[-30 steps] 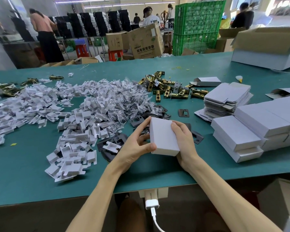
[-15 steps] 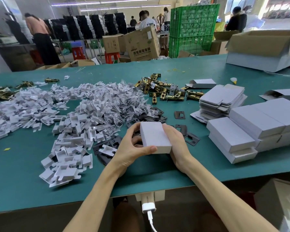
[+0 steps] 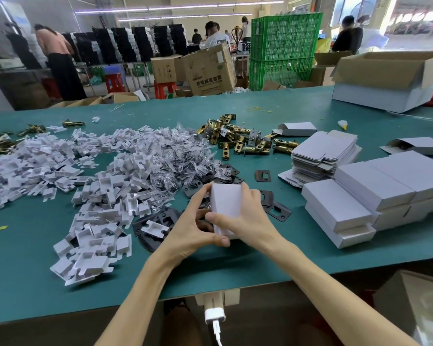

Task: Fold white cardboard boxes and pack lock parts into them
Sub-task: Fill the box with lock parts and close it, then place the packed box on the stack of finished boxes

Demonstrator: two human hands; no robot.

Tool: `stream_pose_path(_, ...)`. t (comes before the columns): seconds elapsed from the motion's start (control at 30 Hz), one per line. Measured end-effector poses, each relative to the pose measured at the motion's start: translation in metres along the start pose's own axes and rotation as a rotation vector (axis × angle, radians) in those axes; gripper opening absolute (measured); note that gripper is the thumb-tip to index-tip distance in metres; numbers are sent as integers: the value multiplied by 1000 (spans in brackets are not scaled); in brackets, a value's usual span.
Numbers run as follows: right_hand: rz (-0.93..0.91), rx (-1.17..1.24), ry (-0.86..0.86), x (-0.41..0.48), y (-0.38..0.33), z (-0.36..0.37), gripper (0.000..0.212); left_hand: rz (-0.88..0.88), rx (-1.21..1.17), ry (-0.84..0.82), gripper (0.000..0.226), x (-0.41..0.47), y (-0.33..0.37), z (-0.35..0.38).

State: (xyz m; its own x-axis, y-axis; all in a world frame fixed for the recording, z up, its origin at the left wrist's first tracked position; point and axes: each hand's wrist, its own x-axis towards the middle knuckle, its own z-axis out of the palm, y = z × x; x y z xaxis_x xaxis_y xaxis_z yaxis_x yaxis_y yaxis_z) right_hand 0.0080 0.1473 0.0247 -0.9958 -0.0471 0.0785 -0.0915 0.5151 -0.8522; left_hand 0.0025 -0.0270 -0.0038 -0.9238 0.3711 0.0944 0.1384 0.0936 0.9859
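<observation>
Two hands hold one white box [image 3: 225,203] low over the near tabletop [image 3: 23,258], left hand [image 3: 193,231] pinching its near end, right hand [image 3: 250,218] wrapped round its side; step judged end-flap closure, next move placement on the finished stack [image 3: 360,196] at right, short of the flat blanks [image 3: 323,151].

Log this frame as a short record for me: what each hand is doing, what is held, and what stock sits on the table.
left hand: grips white box, thumb at its near end
right hand: grips same box, thumb across its top
box: shown faces closed
right side: closed boxes stacked, flat blanks behind them
beyond hands: black plates, brass latches
left side: white inserts heaped on green table
</observation>
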Motion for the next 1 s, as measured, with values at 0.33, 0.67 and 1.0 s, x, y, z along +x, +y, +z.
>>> stream_pose_path(0.33, -14, -164, 20, 0, -19, -26, 89, 45, -25, 3, 110, -4, 9, 1)
stream_pose_path(0.67, 35, -665, 171, -10, -7, -155, 95, 12, 50, 92, 48, -3, 7, 5)
stream_pose_path(1.0, 87, -886, 142, -17, 24, -158, 29, -43, 68, 130, 28, -3, 2, 4)
